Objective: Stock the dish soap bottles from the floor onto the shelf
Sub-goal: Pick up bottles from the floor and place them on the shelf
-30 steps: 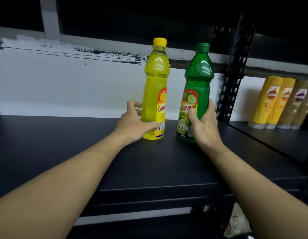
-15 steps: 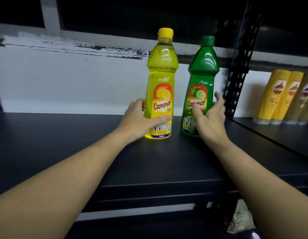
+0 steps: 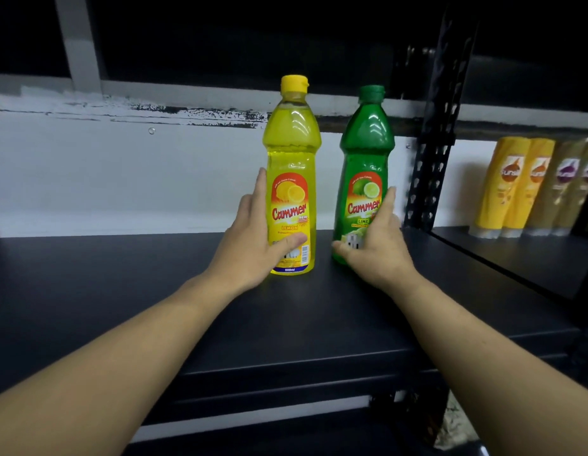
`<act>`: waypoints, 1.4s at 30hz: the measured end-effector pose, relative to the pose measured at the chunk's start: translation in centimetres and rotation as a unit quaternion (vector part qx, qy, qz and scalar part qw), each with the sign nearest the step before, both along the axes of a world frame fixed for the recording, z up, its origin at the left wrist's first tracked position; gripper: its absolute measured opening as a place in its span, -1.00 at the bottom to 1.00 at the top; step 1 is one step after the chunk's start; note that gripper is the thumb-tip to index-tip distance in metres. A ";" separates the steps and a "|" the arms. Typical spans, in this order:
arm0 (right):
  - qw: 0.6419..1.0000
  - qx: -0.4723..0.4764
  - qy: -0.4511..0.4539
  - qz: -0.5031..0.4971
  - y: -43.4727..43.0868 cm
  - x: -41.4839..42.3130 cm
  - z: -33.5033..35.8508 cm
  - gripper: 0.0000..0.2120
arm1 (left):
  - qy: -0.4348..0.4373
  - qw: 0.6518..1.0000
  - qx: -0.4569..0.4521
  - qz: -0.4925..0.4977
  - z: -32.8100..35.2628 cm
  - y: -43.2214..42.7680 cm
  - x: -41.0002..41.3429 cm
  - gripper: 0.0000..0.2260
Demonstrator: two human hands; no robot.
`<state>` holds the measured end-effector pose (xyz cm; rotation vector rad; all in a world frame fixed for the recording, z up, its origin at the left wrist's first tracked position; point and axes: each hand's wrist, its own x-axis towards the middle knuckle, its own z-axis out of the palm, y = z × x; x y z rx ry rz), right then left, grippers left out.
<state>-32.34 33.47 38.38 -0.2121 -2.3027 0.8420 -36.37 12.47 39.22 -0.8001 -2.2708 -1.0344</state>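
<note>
Two dish soap bottles are seen standing upright on the black shelf (image 3: 121, 291), side by side with a narrow gap between them, towards the back of the board. The yellow bottle (image 3: 292, 149) is on the left and is closed with a yellow cap (image 3: 294, 83); its label is marked "Cammer" and "Lemon". The green bottle (image 3: 366, 149) is on the right, closed with a green cap (image 3: 371, 92), and its label is marked "Cammer" and "Lime". Both labels are turned to the front.

Two bare hands are reached in from below, one to each bottle. The left hand (image 3: 253, 245) is laid against the left side of the yellow bottle: its fingers are held straight and point upward along the side, and the thumb is stretched across the lower front of the label. The bottle is touched, not clasped. The right hand (image 3: 375, 245) is set at the lower right of the green bottle, with the fingers straight and spread upward beside the label and the thumb stretched out low in front of the base. Here too the fingers are released rather than curled round the bottle.

A white wall (image 3: 121, 179) is seen behind the shelf. One black punched upright post (image 3: 430, 166) stands just right of the green bottle. Beyond it, on the neighbouring shelf, four shampoo bottles (image 3: 513, 192) are lined up touching one another: two yellow on the left and two darker, brownish ones on the right.
</note>
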 end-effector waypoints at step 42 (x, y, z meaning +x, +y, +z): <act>0.995 -0.029 -0.052 -0.080 11.1 -11.1 0.2 0.19 | -0.002 0.999 -0.024 0.031 -1.1 13.8 -11.3 -0.03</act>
